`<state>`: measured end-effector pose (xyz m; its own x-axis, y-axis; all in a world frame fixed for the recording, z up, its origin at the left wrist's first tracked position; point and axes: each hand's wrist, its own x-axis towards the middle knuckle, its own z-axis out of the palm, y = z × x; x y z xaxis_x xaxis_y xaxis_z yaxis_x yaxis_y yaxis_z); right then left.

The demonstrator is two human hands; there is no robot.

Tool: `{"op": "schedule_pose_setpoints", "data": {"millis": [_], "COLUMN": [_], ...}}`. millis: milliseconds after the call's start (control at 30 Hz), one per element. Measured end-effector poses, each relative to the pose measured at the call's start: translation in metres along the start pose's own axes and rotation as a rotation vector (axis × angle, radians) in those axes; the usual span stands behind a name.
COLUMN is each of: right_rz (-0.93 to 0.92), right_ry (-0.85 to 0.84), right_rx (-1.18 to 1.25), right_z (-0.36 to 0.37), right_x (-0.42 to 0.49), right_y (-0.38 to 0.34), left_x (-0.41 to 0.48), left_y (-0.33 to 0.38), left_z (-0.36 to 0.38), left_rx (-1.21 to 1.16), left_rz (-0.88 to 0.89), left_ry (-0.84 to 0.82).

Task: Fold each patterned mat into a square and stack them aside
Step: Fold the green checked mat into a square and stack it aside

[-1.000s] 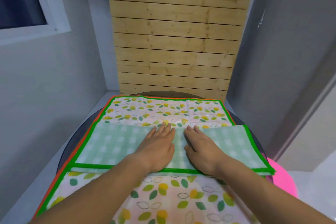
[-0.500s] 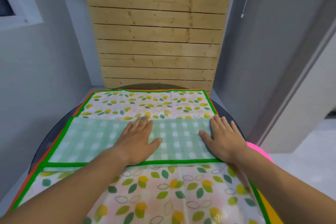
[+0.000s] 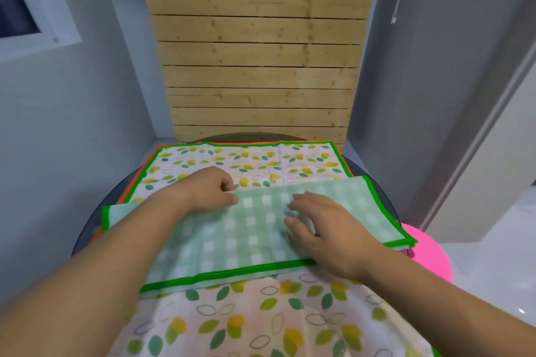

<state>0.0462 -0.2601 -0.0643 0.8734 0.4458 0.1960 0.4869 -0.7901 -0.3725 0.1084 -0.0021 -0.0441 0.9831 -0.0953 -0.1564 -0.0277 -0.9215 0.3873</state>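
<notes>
A folded mat (image 3: 232, 238) shows its pale green checked back and bright green border, lying as a long strip across a leaf-patterned mat (image 3: 261, 159) spread on the round table. My left hand (image 3: 207, 187) pinches the strip's far folded edge near the middle, fingers curled over it. My right hand (image 3: 322, 226) hovers or rests on the strip right of centre, fingers spread and blurred. An orange-edged mat (image 3: 136, 180) peeks out under the leaf mat at the left.
The dark round table (image 3: 116, 200) stands in a corner between grey walls, with a wooden slat panel (image 3: 258, 66) behind. A pink round stool (image 3: 429, 252) sits at the right beside the table. A window (image 3: 26, 9) is at upper left.
My left hand has moved from lying flat on the strip to gripping its far edge. My right hand has come back from the strip's right end toward the centre. The strip now lies skewed.
</notes>
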Motion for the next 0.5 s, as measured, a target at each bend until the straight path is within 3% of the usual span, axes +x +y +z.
{"op": "schedule_pose_setpoints", "data": {"millis": [267,400,500], "right_rz": [0.026,-0.015,-0.059], "right_ry": [-0.098,-0.119,-0.138], "right_rx": [0.148,0.173,0.154], "right_z": [-0.001,-0.003,-0.003], "right_x": [-0.016,-0.028,-0.037], "right_y": [-0.022,-0.03,-0.029], "left_x": [-0.034,-0.061,-0.082], "left_y": [-0.008,-0.008,0.004], "left_z": [-0.001,0.026,0.036], "left_rx": [-0.361,-0.848,-1.17], "left_rz": [-0.303,-0.488,-0.505], "left_ry": [0.01,0.152,0.128]}}
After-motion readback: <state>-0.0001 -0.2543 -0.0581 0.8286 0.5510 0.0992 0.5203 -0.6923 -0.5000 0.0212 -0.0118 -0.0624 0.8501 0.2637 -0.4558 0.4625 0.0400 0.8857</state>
